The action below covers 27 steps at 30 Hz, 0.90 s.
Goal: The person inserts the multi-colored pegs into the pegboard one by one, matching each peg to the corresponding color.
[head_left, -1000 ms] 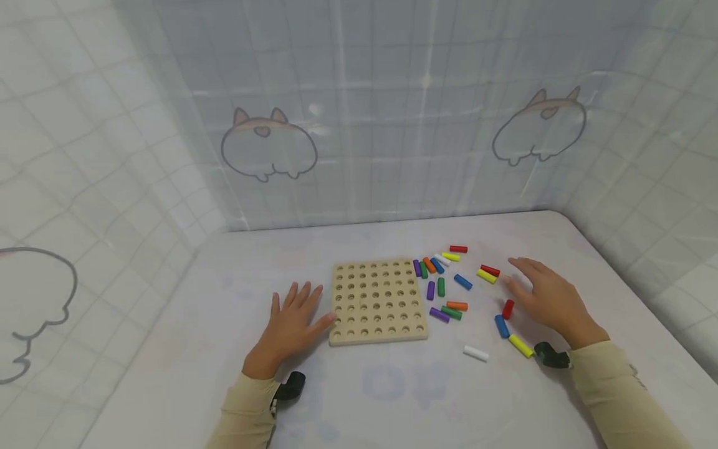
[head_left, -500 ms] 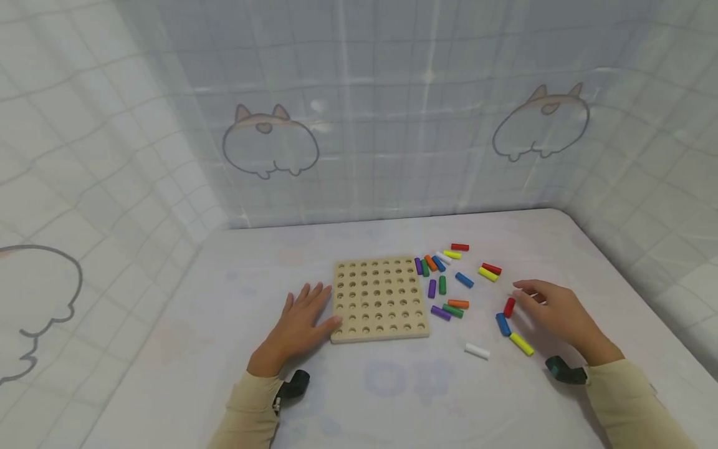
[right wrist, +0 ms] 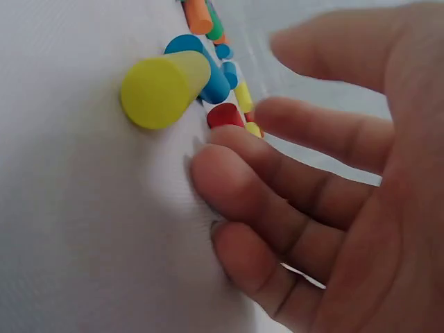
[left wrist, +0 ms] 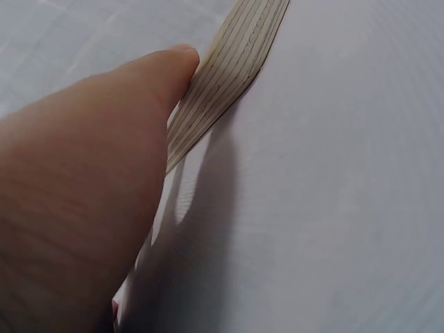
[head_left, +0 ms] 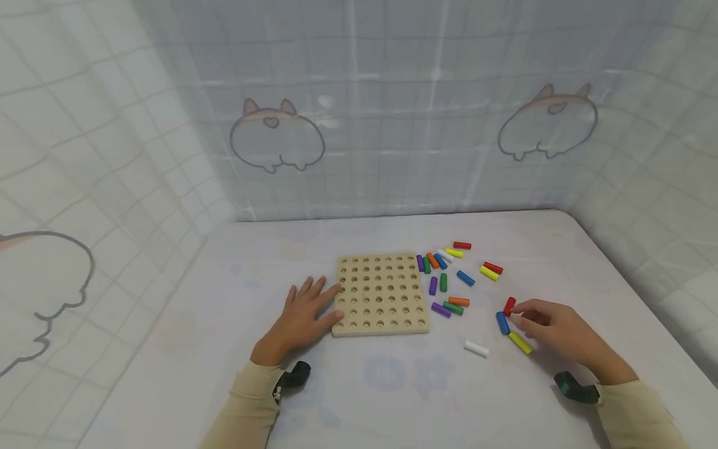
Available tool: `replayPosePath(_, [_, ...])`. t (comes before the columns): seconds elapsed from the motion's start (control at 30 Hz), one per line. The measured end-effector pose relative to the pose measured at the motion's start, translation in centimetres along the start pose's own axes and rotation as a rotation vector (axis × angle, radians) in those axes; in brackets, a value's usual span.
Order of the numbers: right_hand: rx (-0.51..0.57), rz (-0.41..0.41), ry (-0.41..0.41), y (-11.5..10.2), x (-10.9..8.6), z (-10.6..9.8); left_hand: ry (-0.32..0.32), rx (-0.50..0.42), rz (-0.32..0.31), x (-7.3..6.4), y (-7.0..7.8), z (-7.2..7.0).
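A square wooden pegboard (head_left: 373,317) with rows of round holes lies flat on the table. My left hand (head_left: 303,319) is at its left side, thumb and index fingertip on the rim; the left wrist view shows the thumb against the board's layered edge (left wrist: 229,62). My right hand (head_left: 561,329) is low over the table, right of a red peg (head_left: 509,306), fingertips right beside it. Below that peg lie a blue peg (head_left: 502,323) and a yellow peg (head_left: 520,343). In the right wrist view the thumb and loosely bent fingers are apart, with nothing between them.
Several coloured pegs lie right of the board, among them an orange peg (head_left: 459,302) and a purple peg (head_left: 440,310). A white peg (head_left: 477,348) lies nearer the front. A grid-patterned sheet (head_left: 381,125) stands behind the table and along both sides.
My right hand has come down and toward me, from near the red and yellow pair to beside the lone red peg. The left index finger has spread onto the board's rim.
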State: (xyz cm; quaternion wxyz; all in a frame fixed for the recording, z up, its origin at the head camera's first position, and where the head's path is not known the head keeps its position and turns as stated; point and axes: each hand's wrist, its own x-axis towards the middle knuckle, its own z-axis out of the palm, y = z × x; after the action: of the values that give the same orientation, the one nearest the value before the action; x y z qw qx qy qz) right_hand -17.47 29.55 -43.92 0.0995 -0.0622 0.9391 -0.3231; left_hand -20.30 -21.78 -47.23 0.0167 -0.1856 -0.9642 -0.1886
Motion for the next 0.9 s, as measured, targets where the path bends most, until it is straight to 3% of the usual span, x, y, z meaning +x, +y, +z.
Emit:
replayPosePath(0.17, [-0.018, -0.064, -0.057, -0.47, -0.23, -0.32, 0.001, 0.006, 0.001, 0.16, 0.08, -0.04])
replayPosePath(0.43, [0.08, -0.101, -0.187, -0.31, -0.55, -0.59, 0.017, 0.024, -0.002, 0.09, 0.13, 0.0])
replayPosePath(0.9, [0.005, -0.144, -0.153, -0.22, -0.33, -0.15, 0.016, 0.016, -0.005, 0.25, -0.06, 0.04])
